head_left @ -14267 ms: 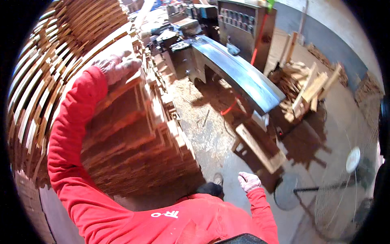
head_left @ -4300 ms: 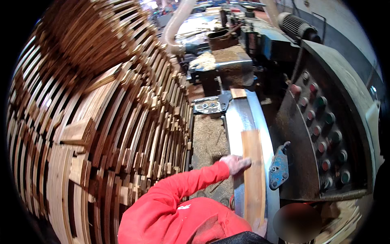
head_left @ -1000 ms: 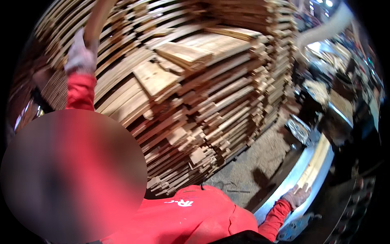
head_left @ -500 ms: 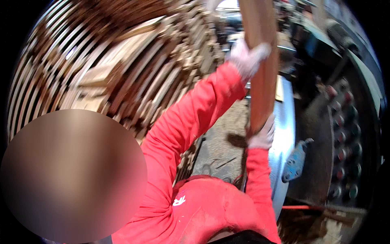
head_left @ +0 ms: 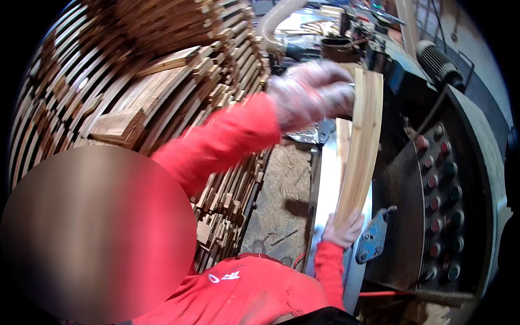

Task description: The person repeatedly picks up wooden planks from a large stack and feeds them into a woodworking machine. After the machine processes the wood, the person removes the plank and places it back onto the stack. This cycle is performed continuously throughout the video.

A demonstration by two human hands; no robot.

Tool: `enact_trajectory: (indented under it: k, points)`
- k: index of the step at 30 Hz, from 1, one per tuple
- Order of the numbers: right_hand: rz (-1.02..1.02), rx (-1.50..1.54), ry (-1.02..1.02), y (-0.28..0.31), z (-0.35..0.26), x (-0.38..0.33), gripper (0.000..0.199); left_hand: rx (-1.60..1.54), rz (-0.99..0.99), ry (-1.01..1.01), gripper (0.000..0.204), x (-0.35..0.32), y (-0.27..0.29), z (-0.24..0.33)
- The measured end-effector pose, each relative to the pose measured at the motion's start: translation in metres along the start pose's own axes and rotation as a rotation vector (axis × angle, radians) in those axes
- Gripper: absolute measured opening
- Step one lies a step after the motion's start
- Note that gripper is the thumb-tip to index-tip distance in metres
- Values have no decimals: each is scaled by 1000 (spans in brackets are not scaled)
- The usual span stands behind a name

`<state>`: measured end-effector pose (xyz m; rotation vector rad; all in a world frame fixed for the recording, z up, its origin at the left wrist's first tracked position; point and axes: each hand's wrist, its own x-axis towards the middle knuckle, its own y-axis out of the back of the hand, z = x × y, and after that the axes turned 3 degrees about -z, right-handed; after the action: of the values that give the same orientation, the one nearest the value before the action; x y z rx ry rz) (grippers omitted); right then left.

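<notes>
A pale wooden board (head_left: 364, 141) lies lengthwise over the metal machine bed (head_left: 325, 200). My right hand (head_left: 344, 229), gloved, is closed round the board's near end. Close to the far end, my gloved left hand (head_left: 310, 93) is blurred by motion, its fingers stretched out and apart beside the board's left edge. Whether its fingertips touch the wood is unclear. A second piece of wood (head_left: 342, 142) shows on the bed just left of the board, partly covered by it.
Stacked boards (head_left: 179, 108) fill the left side. On the right stands a control panel (head_left: 444, 200) with several red and green buttons. A blue metal bracket (head_left: 372, 236) sits beside the bed. Beyond are a ribbed hose (head_left: 276, 21) and a motor (head_left: 439, 62). Sawdust covers the floor (head_left: 284, 179).
The board has come down from a raised, tilted position onto the bed. My left hand has shifted off its face to its left side; my right hand has moved nearer with the board's end.
</notes>
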<state>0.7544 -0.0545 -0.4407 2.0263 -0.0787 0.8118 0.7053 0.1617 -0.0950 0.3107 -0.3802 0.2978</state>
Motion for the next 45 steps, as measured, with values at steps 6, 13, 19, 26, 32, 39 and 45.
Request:
enact_trajectory:
  k: [6, 13, 19, 26, 32, 39, 45]
  points:
    - [-129, -99, -105, -97, -18, 105, 88, 1054, 259, 216, 56, -120, 176, 143]
    - [-293, -89, 9, -1, -10, 4, 83, 1734, 387, 2067, 53, -467, 376, 163]
    - [-404, -122, 135, 140, 61, -140, 72, 1728, 916, 1631, 46, -517, 415, 129]
    - [-15, 563, 61, -3, 26, -19, 55, 2398, 1004, 1076, 50, -449, 350, 226]
    - [-143, 521, 78, -88, -2, 64, 38, 2128, 1216, -65, 38, -272, 172, 375]
    - [-10, 940, 497, -32, -84, 100, 76, 1339, 760, -338, 46, -94, 98, 230]
    - [-298, 313, 91, 30, -46, 23, 97, 221, 340, 198, 44, 9, -32, -44]
